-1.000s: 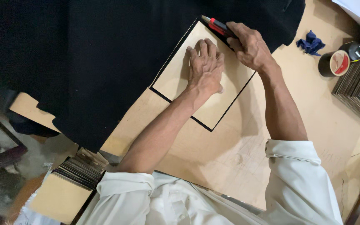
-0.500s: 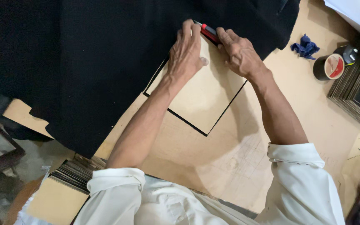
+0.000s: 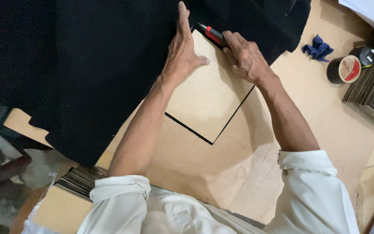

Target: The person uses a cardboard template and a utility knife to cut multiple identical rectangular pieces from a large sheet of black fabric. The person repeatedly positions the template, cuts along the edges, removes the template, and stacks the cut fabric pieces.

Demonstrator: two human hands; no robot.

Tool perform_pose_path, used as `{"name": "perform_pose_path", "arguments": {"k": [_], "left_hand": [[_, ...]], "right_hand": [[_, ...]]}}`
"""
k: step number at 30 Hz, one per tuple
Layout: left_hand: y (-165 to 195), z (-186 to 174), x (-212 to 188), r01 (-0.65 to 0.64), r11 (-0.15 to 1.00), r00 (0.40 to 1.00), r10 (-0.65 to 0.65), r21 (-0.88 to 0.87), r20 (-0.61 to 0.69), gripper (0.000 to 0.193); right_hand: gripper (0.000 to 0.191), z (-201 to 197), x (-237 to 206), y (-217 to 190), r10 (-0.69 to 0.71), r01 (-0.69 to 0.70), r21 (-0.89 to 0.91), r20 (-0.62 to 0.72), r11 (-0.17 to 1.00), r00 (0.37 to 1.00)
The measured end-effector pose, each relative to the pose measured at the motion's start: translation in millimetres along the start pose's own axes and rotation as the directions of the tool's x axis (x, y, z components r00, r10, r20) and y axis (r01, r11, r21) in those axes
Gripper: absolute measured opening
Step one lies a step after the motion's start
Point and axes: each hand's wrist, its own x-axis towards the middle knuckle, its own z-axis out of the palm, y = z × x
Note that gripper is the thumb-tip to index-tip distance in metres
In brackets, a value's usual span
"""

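- Two bare hands at work on a tan square board [image 3: 206, 93] that lies flat on black fabric [image 3: 87, 65], itself spread over a plywood table [image 3: 308, 99].
- Left hand [image 3: 183, 52]: flat, palm down, fingers together and stretched up along the board's left edge, thumb out to the side; it pins board and cloth.
- Right hand [image 3: 245, 58]: closed around a red utility knife [image 3: 213, 34], tip at the board's top corner, near the left fingertips.
- Step in hand, as I judge it: cutting the fabric along the board's edge, with the board as template; a thin black strip shows along the lower edges.
- Next move calls for firm pressure from the left hand so the board does not slide, with the blade kept tight to the edge and clear of the left fingers, which sit close to the knife tip.
- Around: blue crumpled rag [image 3: 317, 47] and a dark tape roll [image 3: 345, 69] to the right, well apart from the board; stack of dark boards [image 3: 371, 104] at the right edge; another stack of thin boards [image 3: 78, 182] under the left elbow.
- In the way: nothing on the board itself; loose fabric folds at the top right lie near the knife hand.
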Motion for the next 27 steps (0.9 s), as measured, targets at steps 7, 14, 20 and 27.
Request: {"name": "perform_pose_path", "arguments": {"k": [7, 14, 20, 27], "left_hand": [[6, 0, 4, 0.028, 0.999, 0.999, -0.029, 0.032, 0.031, 0.149], [8, 0, 16, 0.097, 0.987, 0.985, -0.113, 0.13, 0.126, 0.158], [8, 3, 29, 0.155, 0.965, 0.963, -0.195, 0.211, 0.184, 0.158], [12, 5, 35, 0.214, 0.927, 0.931, -0.29, 0.309, 0.224, 0.155]], "right_hand": [[0.035, 1, 1, 1, -0.021, 0.021, -0.043, -0.006, 0.999, 1.0], [0.039, 1, 2, 2, -0.043, 0.046, -0.161, 0.021, 0.986, 0.999], [0.045, -2, 6, 3, 0.019, 0.007, -0.222, 0.114, 0.975, 0.993], [0.047, -2, 1, 7, 0.036, 0.0, -0.276, 0.125, 0.961, 0.991]]}}
